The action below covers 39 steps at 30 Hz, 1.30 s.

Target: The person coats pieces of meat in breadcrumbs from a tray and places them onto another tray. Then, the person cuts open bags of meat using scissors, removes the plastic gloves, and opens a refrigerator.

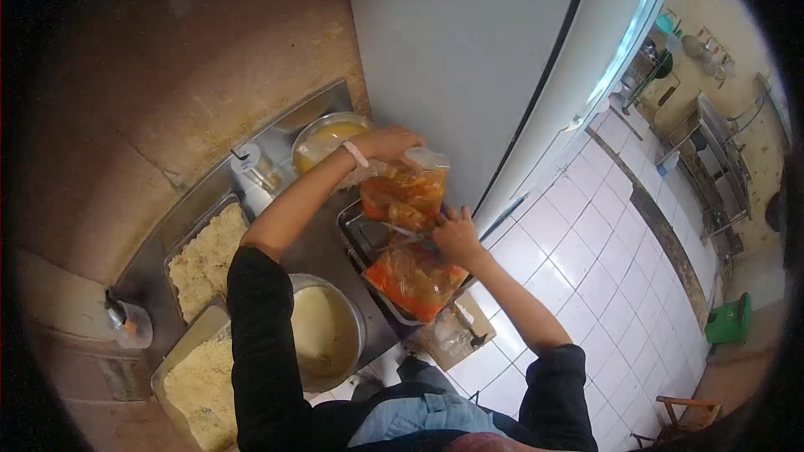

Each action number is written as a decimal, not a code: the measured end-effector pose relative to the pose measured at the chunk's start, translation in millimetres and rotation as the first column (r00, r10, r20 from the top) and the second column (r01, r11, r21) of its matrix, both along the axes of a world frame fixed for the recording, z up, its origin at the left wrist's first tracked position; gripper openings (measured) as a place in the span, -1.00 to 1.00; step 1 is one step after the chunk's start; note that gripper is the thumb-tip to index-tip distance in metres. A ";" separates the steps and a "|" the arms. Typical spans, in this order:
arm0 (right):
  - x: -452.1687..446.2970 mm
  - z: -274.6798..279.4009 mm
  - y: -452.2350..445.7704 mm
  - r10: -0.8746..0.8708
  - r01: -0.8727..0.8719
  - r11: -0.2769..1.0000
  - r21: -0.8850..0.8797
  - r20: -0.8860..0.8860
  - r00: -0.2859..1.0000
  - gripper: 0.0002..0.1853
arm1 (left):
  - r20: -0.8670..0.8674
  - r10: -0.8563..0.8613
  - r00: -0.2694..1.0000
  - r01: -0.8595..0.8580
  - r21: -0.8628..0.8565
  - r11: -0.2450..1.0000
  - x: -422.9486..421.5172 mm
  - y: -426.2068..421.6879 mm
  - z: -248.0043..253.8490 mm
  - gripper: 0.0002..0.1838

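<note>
My left hand [389, 147] is closed on the upper part of a clear plastic bag [410, 188] with orange-red food inside, held above a metal tray [350, 219]. My right hand [456, 236] is closed at the lower right of this bag. A thin pale strip or handle shows beside its fingers, too blurred to name. Below it, a second clear bag of orange-red food [414, 280] lies on the tray.
A bowl of yellow liquid [335, 130] stands behind my left hand, with a clear container [251, 163] nearby. Trays of pale crumbs [205, 255] and a pot of creamy batter [322, 326] are at left. A tall grey fridge [469, 42] borders the counter.
</note>
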State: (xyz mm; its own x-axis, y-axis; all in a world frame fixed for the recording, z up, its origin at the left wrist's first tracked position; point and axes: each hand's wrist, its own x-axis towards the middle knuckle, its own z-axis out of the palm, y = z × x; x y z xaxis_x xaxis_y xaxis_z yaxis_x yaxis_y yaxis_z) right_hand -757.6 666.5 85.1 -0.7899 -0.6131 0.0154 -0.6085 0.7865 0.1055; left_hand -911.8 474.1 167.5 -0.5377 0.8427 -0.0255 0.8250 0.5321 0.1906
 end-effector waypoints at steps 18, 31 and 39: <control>-57.4 79.1 26.0 0.042 0.013 0.970 0.241 -0.222 0.974 -0.64 | 0.046 0.023 0.999 -0.025 0.038 0.999 46.4 -17.4 32.3 -0.70; -75.7 73.4 -1.4 0.276 -0.242 0.948 0.205 -0.157 0.948 -0.88 | 0.031 -0.252 0.967 0.247 0.116 0.962 47.5 -16.5 39.9 -0.82; -74.3 74.6 -22.2 0.285 -0.273 0.924 0.267 -0.006 0.959 -0.80 | -0.057 -0.201 0.978 0.201 -0.014 0.980 62.4 -23.0 57.8 -0.85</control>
State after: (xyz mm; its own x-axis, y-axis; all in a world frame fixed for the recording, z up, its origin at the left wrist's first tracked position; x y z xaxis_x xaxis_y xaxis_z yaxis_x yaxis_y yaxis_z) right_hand -831.9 644.4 159.7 -0.5884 -0.7956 -0.1442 -0.7895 0.5269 0.3149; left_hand -849.5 451.0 225.3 -0.3580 0.9337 -0.0070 0.9247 0.3556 0.1357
